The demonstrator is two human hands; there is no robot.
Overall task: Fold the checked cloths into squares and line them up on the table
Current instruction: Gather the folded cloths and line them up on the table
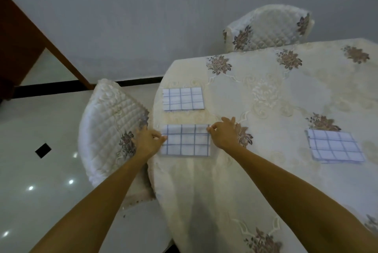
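Three white cloths with blue checks lie folded on the table (276,93). The near cloth (186,140) sits by the table's left edge, between my hands. My left hand (150,140) pinches its left edge and my right hand (222,133) pinches its upper right corner. A second folded cloth (183,99) lies flat just beyond it, also near the left edge. The third folded cloth (335,146) rests far to the right, apart from both hands.
The table wears a cream embroidered cover with flower patches. A quilted chair (110,130) stands close at the left edge, under my left wrist. Another quilted chair (268,27) stands at the far side. Glossy tiled floor (41,171) lies to the left.
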